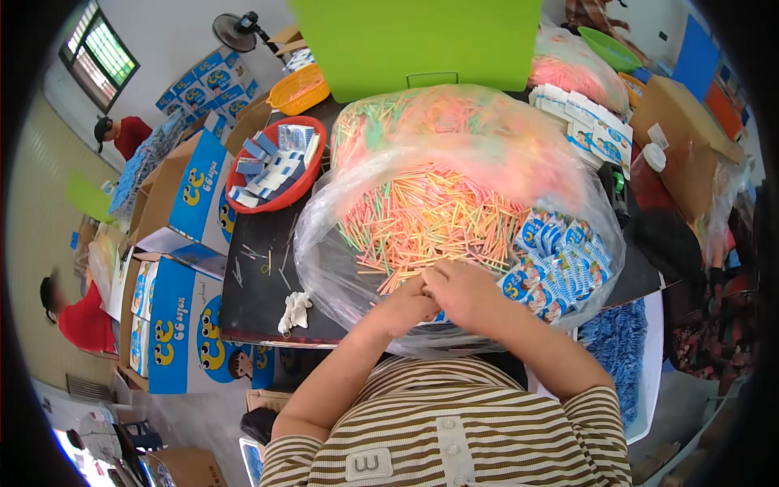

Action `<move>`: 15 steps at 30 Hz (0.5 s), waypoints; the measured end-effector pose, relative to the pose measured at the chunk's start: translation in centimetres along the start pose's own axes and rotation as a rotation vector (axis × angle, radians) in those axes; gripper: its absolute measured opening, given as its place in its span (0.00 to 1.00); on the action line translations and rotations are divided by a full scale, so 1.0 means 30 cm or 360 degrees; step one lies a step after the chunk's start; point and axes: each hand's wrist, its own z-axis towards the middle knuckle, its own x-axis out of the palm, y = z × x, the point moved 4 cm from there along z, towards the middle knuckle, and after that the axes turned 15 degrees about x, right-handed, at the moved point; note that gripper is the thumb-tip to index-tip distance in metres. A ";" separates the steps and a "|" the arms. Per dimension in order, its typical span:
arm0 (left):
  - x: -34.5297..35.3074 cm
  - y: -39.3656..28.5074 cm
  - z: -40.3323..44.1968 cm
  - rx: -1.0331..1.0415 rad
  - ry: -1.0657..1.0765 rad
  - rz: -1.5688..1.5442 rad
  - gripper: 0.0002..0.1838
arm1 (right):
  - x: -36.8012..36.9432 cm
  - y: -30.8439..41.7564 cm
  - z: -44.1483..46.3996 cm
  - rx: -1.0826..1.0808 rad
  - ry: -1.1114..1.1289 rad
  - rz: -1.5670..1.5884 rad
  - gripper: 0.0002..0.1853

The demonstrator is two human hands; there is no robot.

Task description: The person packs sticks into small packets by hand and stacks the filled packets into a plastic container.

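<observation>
"Blue shows beneath the hands. Is that a packet (439, 317)?"

"Seems so, at the near rim of the clear bag (320, 252)."

"And the grip?"

"Left hand (400, 312) and right hand (464, 295) meet over it, fingers bunched; whether they're clamped on it, I can't tell."

"What could go wrong?"

"A loose pinch might drop it among the pastel sticks (430, 219) mid-bag, or slack film at the rim could catch the fingers."

"Which way does it point?"

"Too covered to tell, long axis included. Those sticks lie every which way."
</observation>
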 end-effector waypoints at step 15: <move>-0.088 -0.052 0.002 0.0350 0.0068 0.2180 0.38 | -0.005 -0.141 -0.147 0.0524 -0.0030 -0.0123 0.07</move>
